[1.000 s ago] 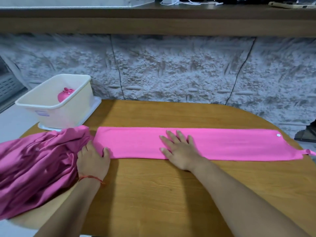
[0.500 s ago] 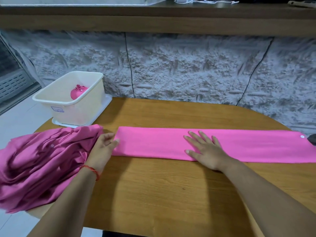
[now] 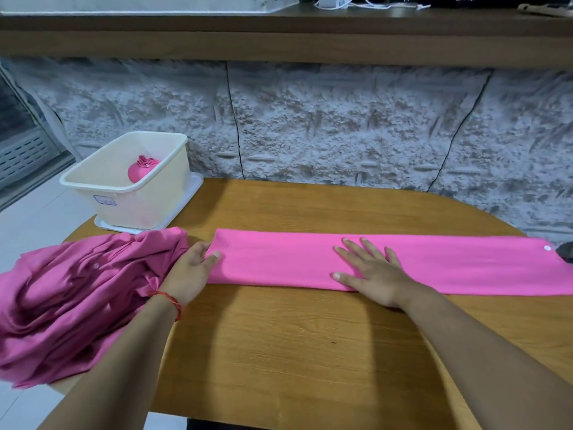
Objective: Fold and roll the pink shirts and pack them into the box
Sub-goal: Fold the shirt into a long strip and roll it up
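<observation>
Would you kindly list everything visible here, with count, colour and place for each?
Table: one, brown wood, in front.
Box: one, cream, table's far left, on a white tray.
Rolled shirt: one, pink, inside the box.
Folded shirt: one, bright pink, long strip across the table.
Loose shirts: count unclear, darker pink, heaped at the table's left edge.
Wall: one, grey, textured, behind the table.
Shelf: one, brown, above the wall.
Charger: one, white, on the shelf.
Wrist string: one, red, left wrist.
Left hand: one, touching the strip's left end.
Right hand: one, flat on the strip's middle.
</observation>
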Motion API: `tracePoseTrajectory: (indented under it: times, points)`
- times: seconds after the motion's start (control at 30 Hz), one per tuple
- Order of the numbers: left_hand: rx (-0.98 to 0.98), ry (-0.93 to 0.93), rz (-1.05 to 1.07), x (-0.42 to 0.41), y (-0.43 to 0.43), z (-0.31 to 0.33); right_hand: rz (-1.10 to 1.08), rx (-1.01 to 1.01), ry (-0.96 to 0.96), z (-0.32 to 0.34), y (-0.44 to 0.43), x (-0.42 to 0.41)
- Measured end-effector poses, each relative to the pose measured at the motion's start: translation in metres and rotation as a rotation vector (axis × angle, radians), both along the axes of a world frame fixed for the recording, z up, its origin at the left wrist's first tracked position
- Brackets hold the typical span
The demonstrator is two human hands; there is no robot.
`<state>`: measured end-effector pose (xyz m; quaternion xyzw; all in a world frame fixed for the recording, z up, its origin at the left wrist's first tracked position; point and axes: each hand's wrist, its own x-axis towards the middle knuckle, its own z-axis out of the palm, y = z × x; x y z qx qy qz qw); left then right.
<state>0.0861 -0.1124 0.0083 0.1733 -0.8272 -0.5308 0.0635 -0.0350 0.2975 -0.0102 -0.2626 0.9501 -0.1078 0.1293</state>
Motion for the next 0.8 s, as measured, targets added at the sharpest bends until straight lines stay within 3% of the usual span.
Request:
tracePoseTrajectory:
  times: [0.13, 0.3, 0.43, 0.63, 0.8]
  points:
    - [-0.057, 0.03, 0.028, 0.0, -0.004, 0.005, 0.004, -0.005, -0.027, 0.002, 0.0, 0.0]
    - [-0.406, -0.1, 0.034, 0.002, 0.002, 0.006, -0.002, -0.002, -0.041, 0.007, 0.0, 0.003]
    - [-0.635, -0.194, 0.174, 0.002, 0.009, 0.011, 0.007, 0.041, -0.05, 0.008, -0.001, 0.003]
    - [-0.513, -0.479, 0.152, -0.029, 0.023, 0.021, 0.026, 0.061, -0.027, 0.007, -0.003, 0.008]
    - [-0.401, -0.547, 0.152, -0.05, 0.029, 0.033, 0.026, 0.064, -0.044, 0.011, -0.003, 0.014]
